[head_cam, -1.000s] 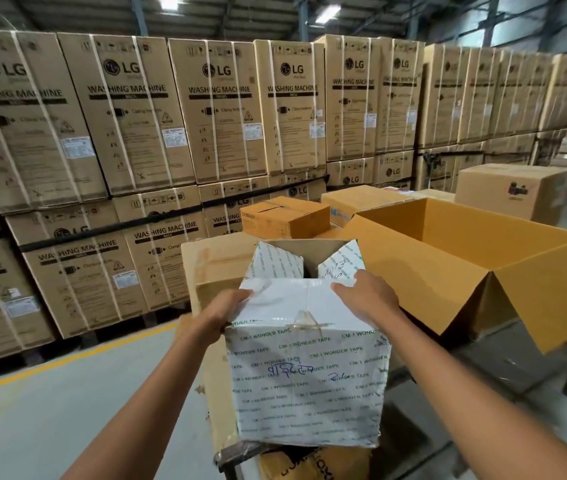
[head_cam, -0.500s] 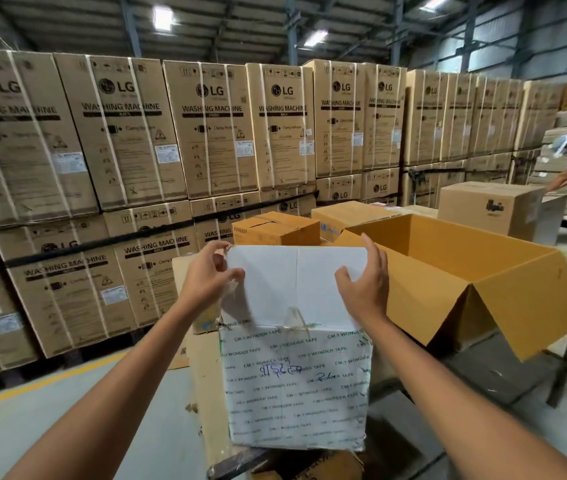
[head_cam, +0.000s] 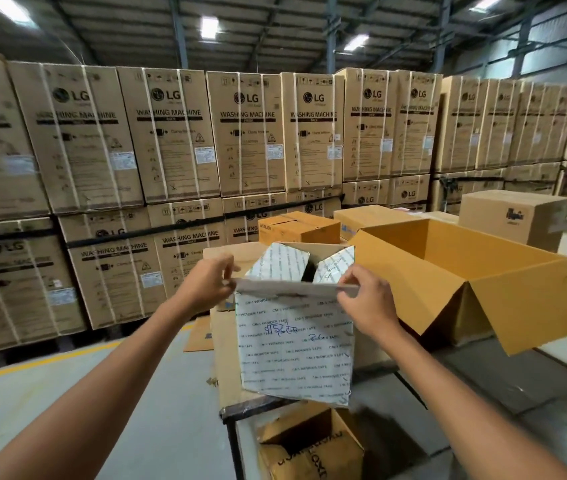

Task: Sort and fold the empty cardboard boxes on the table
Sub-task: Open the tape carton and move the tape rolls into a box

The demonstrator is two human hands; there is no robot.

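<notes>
Setting: warehouse, stacked washing-machine cartons (head_cam: pixel 240 133) behind a grey table (head_cam: pixel 476 379).
Box: white printed box (head_cam: pixel 296 344) sits at the table's near edge, top open, beside a large open brown box (head_cam: pixel 448 271).
Left hand (head_cam: pixel 206 289): fingers pinch the near flap (head_cam: pixel 292 288) at its left end.
Right hand (head_cam: pixel 367 303): fingers pinch the flap's right end.
Risk: a hard pull on the flap could drag the box off the edge or tear the fold.

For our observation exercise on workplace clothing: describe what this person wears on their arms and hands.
Nothing visible: the left hand and right hand have no gloves, rings or watch, and both forearms are bare, with no sleeve in view.
</notes>
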